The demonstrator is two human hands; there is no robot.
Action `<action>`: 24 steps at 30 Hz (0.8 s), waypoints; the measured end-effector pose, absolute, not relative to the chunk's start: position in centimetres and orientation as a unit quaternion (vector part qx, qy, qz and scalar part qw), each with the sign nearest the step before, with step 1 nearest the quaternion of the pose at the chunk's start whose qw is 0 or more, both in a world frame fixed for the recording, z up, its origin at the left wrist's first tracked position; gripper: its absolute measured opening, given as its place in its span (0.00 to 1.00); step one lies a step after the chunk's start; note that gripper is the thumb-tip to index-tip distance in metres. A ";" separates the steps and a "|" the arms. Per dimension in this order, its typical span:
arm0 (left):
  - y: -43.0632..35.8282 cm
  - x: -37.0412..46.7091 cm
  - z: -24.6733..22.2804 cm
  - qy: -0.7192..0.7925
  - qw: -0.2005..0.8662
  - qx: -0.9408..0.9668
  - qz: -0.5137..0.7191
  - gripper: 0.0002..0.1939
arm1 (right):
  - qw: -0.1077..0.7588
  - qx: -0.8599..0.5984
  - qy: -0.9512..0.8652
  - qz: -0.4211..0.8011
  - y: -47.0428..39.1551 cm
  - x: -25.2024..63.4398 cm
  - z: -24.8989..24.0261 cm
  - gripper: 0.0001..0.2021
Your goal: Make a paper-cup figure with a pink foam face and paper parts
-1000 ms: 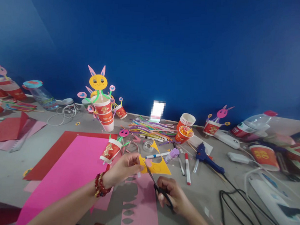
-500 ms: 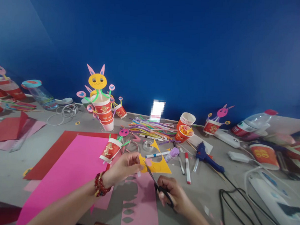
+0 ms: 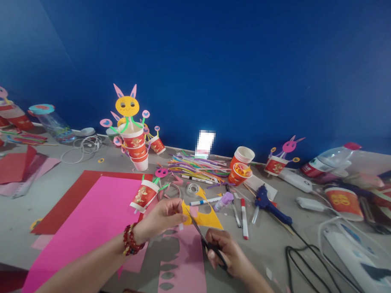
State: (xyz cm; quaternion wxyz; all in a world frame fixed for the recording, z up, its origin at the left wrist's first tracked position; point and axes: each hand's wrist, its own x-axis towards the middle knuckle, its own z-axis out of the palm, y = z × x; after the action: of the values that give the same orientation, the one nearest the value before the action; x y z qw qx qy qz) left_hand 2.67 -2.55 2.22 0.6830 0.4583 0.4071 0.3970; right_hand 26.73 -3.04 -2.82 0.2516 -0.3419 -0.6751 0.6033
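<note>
Between thumb and fingers, my left hand (image 3: 169, 215) pinches the left end of a yellow paper sheet (image 3: 211, 219) that has rounded pieces cut out of it. My right hand (image 3: 222, 249) grips the black handles of a pair of scissors (image 3: 196, 224), whose blades lie at the yellow paper near my left fingertips. A small pink paper piece (image 3: 193, 211) shows against the yellow. Below both hands a pale pink sheet (image 3: 191, 270) with leaf-shaped holes lies on the table.
A bright pink sheet (image 3: 83, 228) covers the left side, with a decorated paper cup (image 3: 144, 195) on it. Markers (image 3: 244, 218), a glue stick (image 3: 224, 202) and a blue glue gun (image 3: 272, 207) with a black cord (image 3: 306, 270) lie ahead and right.
The yellow paper has tilted slightly, its thin upper strip bending lower. Both hands and the scissors have stayed almost in place.
</note>
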 end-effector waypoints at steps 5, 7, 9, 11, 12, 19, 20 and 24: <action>-2.5 2.7 2.1 0.407 0.680 0.464 0.397 0.19 | 0.254 -0.339 -0.674 0.605 -3.1 26.7 -2.8 0.29; -2.5 2.6 2.0 0.406 0.677 0.468 0.397 0.18 | 0.252 -0.342 -0.667 0.612 -3.1 26.7 -2.8 0.29; -2.5 2.6 1.9 0.405 0.673 0.475 0.398 0.18 | 0.246 -0.344 -0.662 0.619 -3.1 26.7 -2.8 0.29; -2.4 2.5 1.8 0.401 0.671 0.481 0.396 0.18 | 0.245 -0.341 -0.663 0.620 -3.0 26.8 -2.7 0.29; -2.4 2.5 1.7 0.399 0.671 0.485 0.395 0.17 | 0.246 -0.339 -0.664 0.620 -3.0 26.8 -2.7 0.29; -2.3 2.3 1.3 0.387 0.672 0.496 0.391 0.15 | 0.237 -0.332 -0.658 0.633 -2.9 26.8 -2.6 0.28; -2.2 2.2 1.3 0.386 0.672 0.496 0.391 0.14 | 0.237 -0.334 -0.656 0.633 -2.9 26.9 -2.7 0.28; -2.2 2.1 1.2 0.382 0.668 0.505 0.390 0.14 | 0.235 -0.335 -0.649 0.641 -3.1 27.0 -2.8 0.29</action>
State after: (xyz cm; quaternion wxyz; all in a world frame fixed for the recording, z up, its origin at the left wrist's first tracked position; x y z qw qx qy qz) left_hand 2.10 -2.21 1.19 0.6682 0.5049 0.3822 0.3905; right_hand 26.96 -3.06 -2.81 0.2352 -0.3352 -0.6489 0.6413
